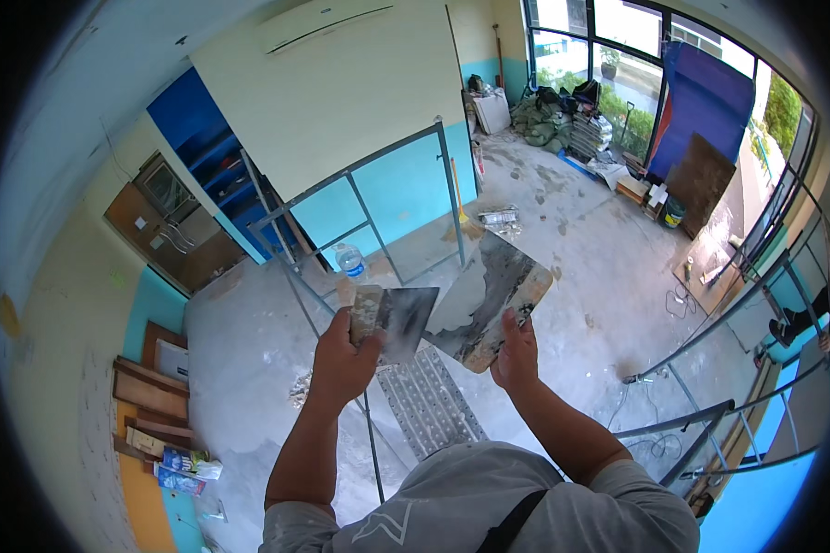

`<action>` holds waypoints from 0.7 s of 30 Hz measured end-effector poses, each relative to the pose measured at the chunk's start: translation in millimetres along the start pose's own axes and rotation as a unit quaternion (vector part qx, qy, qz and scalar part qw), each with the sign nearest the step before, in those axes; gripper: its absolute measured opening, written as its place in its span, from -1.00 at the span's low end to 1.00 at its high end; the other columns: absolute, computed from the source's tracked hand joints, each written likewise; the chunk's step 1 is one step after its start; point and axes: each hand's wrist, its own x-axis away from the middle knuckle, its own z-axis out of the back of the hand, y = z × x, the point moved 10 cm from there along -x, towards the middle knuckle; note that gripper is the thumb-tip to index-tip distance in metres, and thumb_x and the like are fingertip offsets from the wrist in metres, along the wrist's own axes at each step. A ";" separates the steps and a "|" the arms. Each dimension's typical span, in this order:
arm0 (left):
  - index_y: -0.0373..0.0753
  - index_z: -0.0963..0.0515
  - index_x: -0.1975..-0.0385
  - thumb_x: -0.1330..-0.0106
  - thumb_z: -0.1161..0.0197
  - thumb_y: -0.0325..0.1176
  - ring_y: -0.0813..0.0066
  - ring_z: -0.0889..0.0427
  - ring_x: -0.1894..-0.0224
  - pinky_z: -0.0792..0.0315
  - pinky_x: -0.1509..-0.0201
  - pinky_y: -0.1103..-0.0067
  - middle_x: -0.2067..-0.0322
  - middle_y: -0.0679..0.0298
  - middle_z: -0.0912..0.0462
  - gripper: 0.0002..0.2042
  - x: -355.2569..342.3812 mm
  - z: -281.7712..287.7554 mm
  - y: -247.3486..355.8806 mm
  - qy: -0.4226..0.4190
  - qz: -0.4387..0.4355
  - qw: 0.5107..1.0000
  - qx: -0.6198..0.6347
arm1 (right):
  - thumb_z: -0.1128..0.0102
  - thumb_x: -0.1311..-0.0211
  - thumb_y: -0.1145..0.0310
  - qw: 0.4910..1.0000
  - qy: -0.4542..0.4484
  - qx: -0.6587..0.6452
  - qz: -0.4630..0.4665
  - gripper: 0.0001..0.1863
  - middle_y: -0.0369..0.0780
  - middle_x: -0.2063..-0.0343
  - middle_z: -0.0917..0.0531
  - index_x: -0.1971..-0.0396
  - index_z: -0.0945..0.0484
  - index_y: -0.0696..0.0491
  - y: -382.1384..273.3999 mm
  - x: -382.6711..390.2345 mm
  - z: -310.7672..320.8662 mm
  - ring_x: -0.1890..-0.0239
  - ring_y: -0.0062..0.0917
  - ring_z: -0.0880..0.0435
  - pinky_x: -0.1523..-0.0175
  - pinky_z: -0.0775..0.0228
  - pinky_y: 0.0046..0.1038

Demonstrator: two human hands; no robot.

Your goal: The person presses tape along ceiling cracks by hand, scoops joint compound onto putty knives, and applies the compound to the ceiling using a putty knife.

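Note:
Both my hands are raised in front of my chest. My left hand is closed round the near edge of a wide scraper, thumb on top; its face is dark, smooth metal and its edge is caked in tan residue. In my right hand is a larger flat plastering board, tilted, with white putty and dark grey bare streaks across it. The thumb lies on the board's crusted border. The scraper's right corner is close to the board's left edge; I cannot tell whether they touch.
Below me lies a perforated metal scaffold plank, with a metal scaffold frame ahead. A large water bottle stands near the wall. Piled sacks sit by the windows. More scaffolding and cables are at right, wooden panels at left.

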 end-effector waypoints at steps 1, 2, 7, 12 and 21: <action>-0.34 -0.43 0.15 -0.15 -0.23 -0.32 0.24 -0.61 0.34 -0.44 0.21 0.44 0.36 0.06 -0.60 -0.68 -0.3 -3.3 3.4 -0.006 0.000 1.000 0.000 | -0.02 -0.37 0.24 1.000 -0.006 -0.003 0.010 -0.54 -0.22 -0.09 -0.44 -0.19 -0.19 0.02 -0.1 0.7 0.4 -0.12 -0.39 -0.45 -0.20 -0.31 -0.21; -0.35 -0.43 0.14 -0.15 -0.24 -0.32 0.24 -0.61 0.33 -0.44 0.21 0.44 0.36 0.05 -0.61 -0.67 1.0 -6.3 8.6 -0.022 0.007 1.000 -0.006 | -0.02 -0.37 0.24 1.000 -0.001 -0.003 0.014 -0.54 -0.22 -0.09 -0.44 -0.19 -0.19 0.02 0.3 0.7 2.0 -0.12 -0.39 -0.45 -0.20 -0.31 -0.21; -0.36 -0.42 0.13 -0.15 -0.26 -0.32 0.22 -0.63 0.33 -0.45 0.20 0.43 0.37 0.03 -0.62 -0.66 -8.0 -22.5 0.8 -0.029 -0.003 0.999 0.033 | 0.02 -0.39 0.27 0.996 -0.035 0.020 0.083 -0.55 -0.21 -0.11 -0.41 -0.20 -0.17 0.04 -14.9 1.1 -12.9 -0.14 -0.40 -0.42 -0.24 -0.25 -0.23; -0.38 -0.42 0.13 -0.18 -0.21 -0.33 0.08 -0.61 0.33 -0.47 0.20 0.39 0.37 -0.02 -0.60 -0.68 -22.0 -20.9 17.8 0.013 -0.065 0.998 -0.016 | 0.03 -0.38 0.31 0.989 -0.086 0.066 0.103 -0.54 -0.19 -0.13 -0.40 -0.22 -0.15 0.06 -24.7 -2.3 -16.6 -0.15 -0.39 -0.41 -0.25 -0.24 -0.25; -0.24 -0.42 0.28 0.09 -0.29 -0.60 0.13 -0.57 0.29 -0.47 0.21 0.35 0.34 0.12 -0.56 -0.67 -28.9 5.3 60.9 0.196 -0.467 0.857 -0.098 | 0.03 -0.37 0.40 0.991 -0.066 0.075 0.090 -0.57 -0.18 -0.05 -0.48 -0.19 -0.20 0.13 -26.8 -8.4 -11.8 -0.10 -0.41 -0.46 -0.21 -0.29 -0.31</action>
